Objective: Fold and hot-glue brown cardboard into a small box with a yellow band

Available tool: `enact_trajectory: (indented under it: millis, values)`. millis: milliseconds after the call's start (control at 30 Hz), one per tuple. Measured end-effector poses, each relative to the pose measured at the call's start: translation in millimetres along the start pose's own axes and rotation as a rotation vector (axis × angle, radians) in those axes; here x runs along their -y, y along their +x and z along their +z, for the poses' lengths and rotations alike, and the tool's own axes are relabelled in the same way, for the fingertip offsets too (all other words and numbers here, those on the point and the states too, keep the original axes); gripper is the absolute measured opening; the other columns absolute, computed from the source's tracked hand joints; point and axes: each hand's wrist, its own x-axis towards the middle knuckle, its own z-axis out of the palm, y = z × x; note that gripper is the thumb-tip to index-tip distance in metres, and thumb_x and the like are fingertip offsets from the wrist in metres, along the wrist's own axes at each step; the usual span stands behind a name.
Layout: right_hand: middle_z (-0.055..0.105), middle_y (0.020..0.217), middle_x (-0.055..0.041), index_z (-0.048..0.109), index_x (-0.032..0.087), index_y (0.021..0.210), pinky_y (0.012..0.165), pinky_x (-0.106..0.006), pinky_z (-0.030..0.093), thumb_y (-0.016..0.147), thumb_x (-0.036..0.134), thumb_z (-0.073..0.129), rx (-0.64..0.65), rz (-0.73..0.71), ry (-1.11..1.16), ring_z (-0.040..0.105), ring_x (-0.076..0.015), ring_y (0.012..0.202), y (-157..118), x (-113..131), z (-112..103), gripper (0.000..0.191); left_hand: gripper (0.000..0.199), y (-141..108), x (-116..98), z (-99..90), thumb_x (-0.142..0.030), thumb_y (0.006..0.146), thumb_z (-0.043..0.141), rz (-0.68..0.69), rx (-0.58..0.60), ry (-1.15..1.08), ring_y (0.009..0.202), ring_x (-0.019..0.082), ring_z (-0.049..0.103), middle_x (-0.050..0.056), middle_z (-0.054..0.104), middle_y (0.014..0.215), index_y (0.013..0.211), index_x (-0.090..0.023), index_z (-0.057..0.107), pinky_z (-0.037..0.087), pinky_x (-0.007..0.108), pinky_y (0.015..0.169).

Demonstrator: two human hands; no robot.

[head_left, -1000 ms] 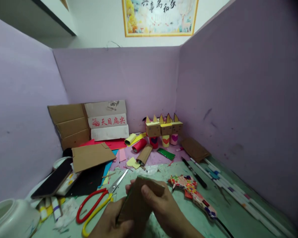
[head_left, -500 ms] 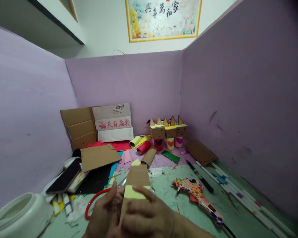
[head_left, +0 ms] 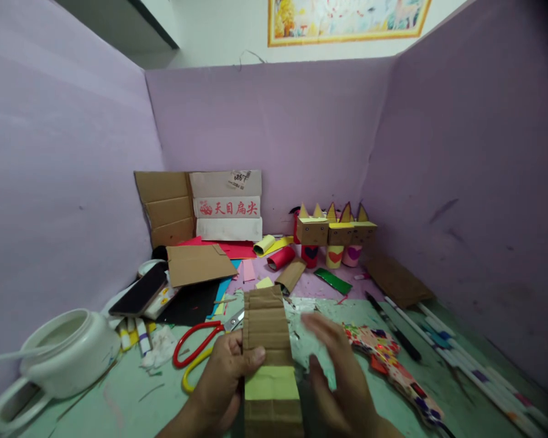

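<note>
A long brown cardboard strip (head_left: 267, 325) with creases across it and a yellow-green band stands in front of me at the lower centre. My left hand (head_left: 226, 377) grips its left edge, thumb lying on the front just above the band. To the right of the strip, my right hand (head_left: 340, 377) is raised with fingers apart, slightly blurred and touching nothing. Scissors (head_left: 203, 344) with red and yellow handles lie beyond my left hand. A colourfully speckled glue gun (head_left: 393, 371) rests right of my right hand.
A white pot (head_left: 73, 353) is at the left, near a phone (head_left: 139, 289) and markers. Cardboard figures (head_left: 338, 234) with pointed ears stand at the back. Paper tubes, a green piece (head_left: 332, 281) and coloured sheets lie before them. A black pen-like tool (head_left: 395, 328) and white sticks lie at right.
My right hand has let go of the cardboard and moved right. The strip now shows its creased length, held by my left hand alone. The view has shifted left and down.
</note>
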Motion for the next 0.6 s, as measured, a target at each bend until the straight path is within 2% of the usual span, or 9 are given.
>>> enact_trajectory:
  millis: [33,67,100,167,267,367,433,533,600]
  values:
    - [0.058,0.127,-0.0099,0.052,0.024,0.127,0.099,-0.042,0.042,0.086,0.028,0.055,-0.036,0.275,0.168,0.054,-0.0244,0.116,7.0,3.6,-0.4,0.041,0.038,-1.4,2.5,1.4,-0.029,0.054,0.083,0.005,0.009,0.014,0.068,0.026,0.067,0.010,0.072,0.072,0.086,-0.011,0.072,0.050,0.034,0.065]
    - [0.062,0.122,-0.0105,0.056,0.023,0.122,0.093,-0.041,0.047,0.087,0.036,0.054,0.007,0.535,0.383,0.058,-0.0254,0.112,14.7,8.5,0.6,0.038,0.037,-2.6,5.6,2.5,-0.030,0.055,0.082,0.017,0.018,0.036,0.067,0.025,0.067,0.010,0.072,0.072,0.086,-0.011,0.072,0.050,0.033,0.064]
    - [0.065,0.115,-0.0115,0.060,0.020,0.117,0.088,-0.042,0.049,0.085,0.044,0.055,0.098,0.718,0.600,0.061,-0.0268,0.105,22.5,14.3,2.8,0.040,0.037,-3.6,8.5,3.2,-0.032,0.057,0.081,0.037,0.029,0.066,0.067,0.024,0.066,0.010,0.071,0.072,0.085,-0.012,0.072,0.049,0.032,0.063]
    - [0.071,0.097,-0.0111,0.066,0.016,0.106,0.080,-0.039,0.052,0.078,0.050,0.062,0.230,0.887,0.863,0.067,-0.0255,0.088,36.4,26.3,9.3,0.044,0.035,-4.7,11.8,3.7,-0.037,0.061,0.078,0.094,0.054,0.142,0.063,0.022,0.064,0.008,0.070,0.069,0.083,-0.011,0.071,0.047,0.030,0.060]
    - [0.071,0.075,-0.0064,0.071,0.014,0.088,0.069,-0.032,0.052,0.072,0.047,0.069,0.318,0.904,0.946,0.067,-0.0189,0.067,49.9,41.2,17.1,0.037,0.033,-5.6,5.2,3.3,-0.042,0.066,0.074,0.160,0.074,0.297,0.059,0.020,0.060,0.007,0.067,0.064,0.078,-0.011,0.070,0.044,0.028,0.057]
    - [0.071,0.070,-0.0047,0.073,0.017,0.084,0.065,-0.032,0.054,0.078,0.040,0.062,0.306,0.693,0.764,0.067,-0.0200,0.065,58.9,50.5,15.6,0.027,0.028,-8.1,-9.6,3.3,-0.036,0.070,0.072,0.276,0.034,0.458,0.076,0.025,0.064,0.008,0.070,0.078,0.088,-0.015,0.071,0.048,0.030,0.067]
    - [0.074,0.083,-0.0055,0.073,0.020,0.095,0.075,-0.035,0.054,0.081,0.026,0.058,0.229,0.363,0.470,0.069,-0.0229,0.078,63.1,52.5,11.7,0.021,0.040,-10.7,-15.4,3.1,-0.031,0.070,0.073,0.456,-0.046,0.521,0.100,0.031,0.060,0.009,0.069,0.098,0.107,-0.019,0.066,0.046,0.034,0.085]
    - [0.070,0.110,-0.0088,0.060,0.022,0.122,0.092,-0.040,0.048,0.074,0.003,0.050,0.043,-0.174,-0.033,0.064,-0.0248,0.103,61.4,46.5,11.0,0.053,0.058,-14.7,-10.6,3.0,-0.030,0.067,0.074,0.569,-0.099,0.479,0.118,0.036,0.048,0.011,0.062,0.120,0.122,-0.020,0.057,0.039,0.040,0.098]
    - [0.067,0.115,-0.0121,0.049,0.018,0.133,0.093,-0.040,0.048,0.072,-0.002,0.043,-0.042,-0.330,-0.265,0.062,-0.0253,0.107,53.7,38.2,18.4,0.065,0.061,-17.2,-1.7,5.1,-0.033,0.066,0.074,0.503,-0.061,0.367,0.118,0.037,0.049,0.012,0.059,0.124,0.122,-0.018,0.056,0.039,0.042,0.099]
